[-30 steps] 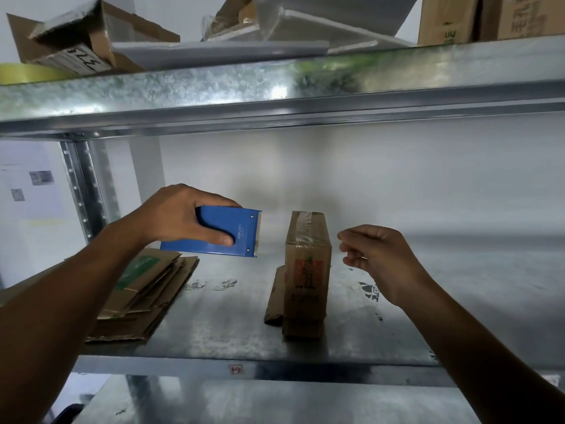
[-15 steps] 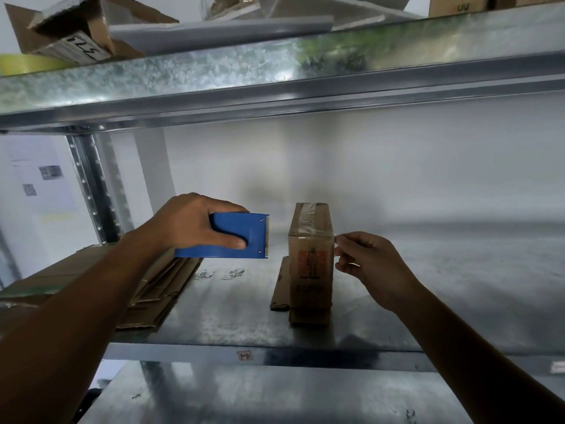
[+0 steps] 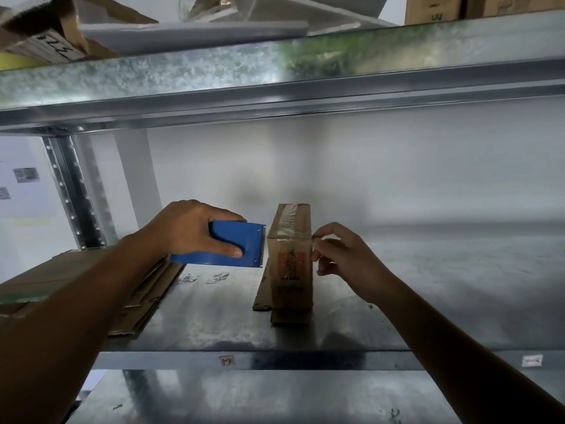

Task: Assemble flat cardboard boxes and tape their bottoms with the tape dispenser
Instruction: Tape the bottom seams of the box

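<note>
Both hands had closed in on the box (image 3: pixel 292 270) within the last second, the right hand (image 3: pixel 342 255) arriving at its top corner.

The left hand (image 3: pixel 189 231) gripped the blue tape dispenser (image 3: pixel 250 244), toothed edge just beside the box's upper left side. The right hand's curled fingers pinched the upper right corner, where clear tape (image 3: pixel 290 218) already crossed the top. The box stood upright on the metal shelf (image 3: pixel 214 325), with flat cardboard (image 3: pixel 143 301) to its left. The taping looked nearly finished.

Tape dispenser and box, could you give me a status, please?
Left hand grips tape dispenser, teeth beside box. Right hand pinches box's top corner. Nothing between them.
</note>
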`<state>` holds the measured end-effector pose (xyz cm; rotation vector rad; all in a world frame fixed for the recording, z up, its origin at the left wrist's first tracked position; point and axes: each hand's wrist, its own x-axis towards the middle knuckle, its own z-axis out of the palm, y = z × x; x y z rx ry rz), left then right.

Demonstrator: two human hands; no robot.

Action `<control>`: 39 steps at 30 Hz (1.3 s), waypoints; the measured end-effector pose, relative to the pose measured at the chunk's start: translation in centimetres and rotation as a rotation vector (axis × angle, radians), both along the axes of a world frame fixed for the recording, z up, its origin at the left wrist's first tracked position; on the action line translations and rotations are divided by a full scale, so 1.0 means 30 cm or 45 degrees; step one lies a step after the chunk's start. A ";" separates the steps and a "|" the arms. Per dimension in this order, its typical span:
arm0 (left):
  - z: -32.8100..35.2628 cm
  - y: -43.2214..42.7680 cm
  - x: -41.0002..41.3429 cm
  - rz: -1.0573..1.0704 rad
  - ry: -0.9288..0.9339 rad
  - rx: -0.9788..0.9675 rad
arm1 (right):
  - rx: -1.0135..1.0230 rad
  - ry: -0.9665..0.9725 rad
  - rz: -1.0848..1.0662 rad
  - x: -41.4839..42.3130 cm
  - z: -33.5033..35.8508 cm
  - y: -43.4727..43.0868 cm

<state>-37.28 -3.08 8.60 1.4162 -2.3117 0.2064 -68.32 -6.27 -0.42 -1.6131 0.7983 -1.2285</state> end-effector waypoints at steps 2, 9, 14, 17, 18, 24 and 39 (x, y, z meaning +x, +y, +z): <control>0.004 -0.004 -0.005 -0.002 -0.004 -0.007 | -0.134 0.116 -0.041 0.005 0.006 0.003; 0.020 0.000 -0.005 0.000 0.003 -0.005 | -0.500 0.320 -0.365 -0.001 0.012 -0.016; 0.031 0.010 0.005 -0.001 0.056 0.004 | -0.859 0.341 -0.361 0.059 0.098 -0.039; 0.042 0.023 0.011 -0.002 0.115 0.011 | -0.927 0.712 -0.186 0.117 0.146 -0.075; 0.044 0.027 0.014 -0.003 0.129 0.014 | -0.927 0.814 -0.125 0.133 0.154 -0.090; 0.041 0.044 0.046 0.033 0.104 0.010 | -0.846 1.181 -0.001 0.164 0.135 -0.144; 0.026 0.011 0.008 0.253 -0.511 -0.330 | -1.015 1.507 0.039 0.177 0.159 -0.174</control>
